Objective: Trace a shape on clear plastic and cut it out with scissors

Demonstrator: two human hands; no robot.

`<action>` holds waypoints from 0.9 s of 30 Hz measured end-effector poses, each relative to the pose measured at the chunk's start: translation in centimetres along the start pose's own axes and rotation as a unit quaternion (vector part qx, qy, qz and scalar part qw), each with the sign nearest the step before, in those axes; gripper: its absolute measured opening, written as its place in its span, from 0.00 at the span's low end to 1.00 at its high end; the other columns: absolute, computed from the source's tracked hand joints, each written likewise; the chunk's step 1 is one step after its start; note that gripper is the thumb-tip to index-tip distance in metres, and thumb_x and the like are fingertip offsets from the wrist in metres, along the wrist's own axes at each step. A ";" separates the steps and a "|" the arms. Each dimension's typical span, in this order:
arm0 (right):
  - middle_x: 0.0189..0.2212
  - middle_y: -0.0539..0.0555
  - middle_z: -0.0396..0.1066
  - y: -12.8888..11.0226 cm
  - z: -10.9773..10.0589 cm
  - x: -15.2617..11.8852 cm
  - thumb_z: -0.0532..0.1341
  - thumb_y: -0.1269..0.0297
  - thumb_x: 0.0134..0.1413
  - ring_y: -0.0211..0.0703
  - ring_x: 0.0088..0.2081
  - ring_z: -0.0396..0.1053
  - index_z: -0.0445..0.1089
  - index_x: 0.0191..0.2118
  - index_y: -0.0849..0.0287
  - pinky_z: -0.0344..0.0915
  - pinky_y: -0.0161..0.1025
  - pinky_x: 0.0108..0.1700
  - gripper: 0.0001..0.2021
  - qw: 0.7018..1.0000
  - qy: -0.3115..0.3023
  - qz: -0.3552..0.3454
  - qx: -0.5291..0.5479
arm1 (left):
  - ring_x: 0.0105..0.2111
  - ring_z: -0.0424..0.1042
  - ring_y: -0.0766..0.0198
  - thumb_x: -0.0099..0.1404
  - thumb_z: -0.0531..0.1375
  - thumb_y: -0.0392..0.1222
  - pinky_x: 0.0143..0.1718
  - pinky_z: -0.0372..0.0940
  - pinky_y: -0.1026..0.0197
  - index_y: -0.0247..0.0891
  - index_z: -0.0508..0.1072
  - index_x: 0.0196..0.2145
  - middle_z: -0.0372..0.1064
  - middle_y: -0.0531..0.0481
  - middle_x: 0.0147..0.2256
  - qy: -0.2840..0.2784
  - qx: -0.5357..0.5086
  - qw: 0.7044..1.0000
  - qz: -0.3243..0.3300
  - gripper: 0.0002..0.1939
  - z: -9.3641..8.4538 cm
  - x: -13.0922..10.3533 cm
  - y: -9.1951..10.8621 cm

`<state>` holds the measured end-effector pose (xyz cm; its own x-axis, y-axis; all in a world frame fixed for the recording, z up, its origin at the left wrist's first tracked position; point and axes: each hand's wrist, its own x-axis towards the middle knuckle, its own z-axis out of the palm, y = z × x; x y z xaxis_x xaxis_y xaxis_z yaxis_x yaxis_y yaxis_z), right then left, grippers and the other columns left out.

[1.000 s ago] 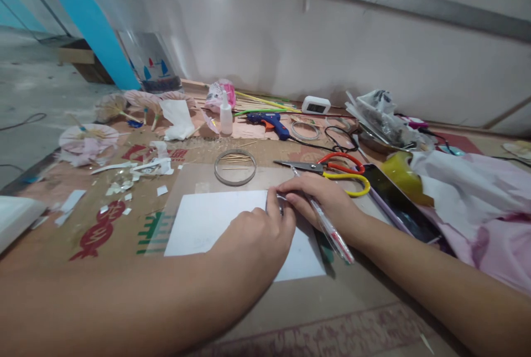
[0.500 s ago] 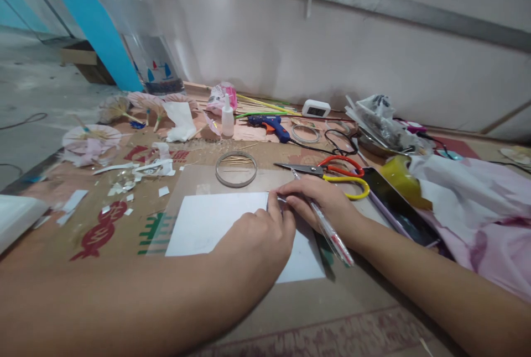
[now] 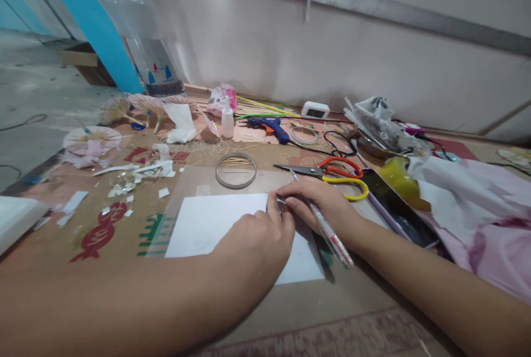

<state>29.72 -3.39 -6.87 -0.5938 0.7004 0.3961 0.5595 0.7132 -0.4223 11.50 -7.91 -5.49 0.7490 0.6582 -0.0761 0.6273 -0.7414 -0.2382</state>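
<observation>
A sheet of white paper [image 3: 194,230] lies on a clear sheet over printed cardboard. My left hand [image 3: 257,238] presses bent fingertips down near the paper's upper right edge, on a small rounded item that they mostly cover; I cannot make out what it is. Against those fingertips rests my right hand [image 3: 323,199], its fingers closed. A clear pen [image 3: 332,232] with a red part inside slants across the right hand, held in it. Just beyond the hands are scissors [image 3: 309,170] with one red and one yellow handle, and a grey ring [image 3: 217,176] over thin sticks.
Right of my hands lie a phone [image 3: 398,208], a yellow tape roll [image 3: 400,180] and pink-white cloth [image 3: 498,230]. Farther back are a blue glue gun [image 3: 269,125], a small bottle [image 3: 227,122] and a large clear jug [image 3: 153,64]. Paper scraps [image 3: 124,183] and small paper umbrellas [image 3: 93,138] sit left.
</observation>
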 end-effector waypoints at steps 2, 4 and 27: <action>0.36 0.56 0.78 0.0 0.0 0.0 0.56 0.65 0.65 0.42 0.37 0.73 0.74 0.44 0.60 0.68 0.38 0.41 0.10 1.000 0.001 0.001 0.001 | 0.26 0.77 0.57 0.66 0.49 0.29 0.20 0.69 0.62 0.23 0.68 0.56 0.68 0.18 0.52 0.000 0.000 1.000 0.001 0.22 0.1 0.0 0.0; 0.36 0.56 0.78 0.0 0.0 0.0 0.56 0.65 0.65 0.42 0.37 0.73 0.74 0.43 0.60 0.68 0.37 0.41 0.10 1.000 0.002 0.002 0.002 | 0.26 0.77 0.57 0.66 0.49 0.29 0.20 0.69 0.62 0.22 0.68 0.56 0.68 0.18 0.52 -0.002 0.001 1.000 0.001 0.22 0.1 0.1 -0.1; 0.36 0.55 0.78 -0.1 -0.1 0.0 0.57 0.66 0.64 0.41 0.37 0.73 0.74 0.44 0.60 0.68 0.37 0.41 0.09 1.000 0.008 -0.001 0.007 | 0.25 0.76 0.57 0.65 0.49 0.29 0.19 0.68 0.63 0.23 0.69 0.55 0.67 0.17 0.53 0.020 0.007 1.000 -0.005 0.22 0.3 0.1 0.1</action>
<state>29.72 -3.47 -6.73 -0.5861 0.6987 0.4102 0.5501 0.7149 -0.4317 11.57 -7.87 -5.80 0.7503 0.6602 -0.0354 0.6325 -0.7323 -0.2525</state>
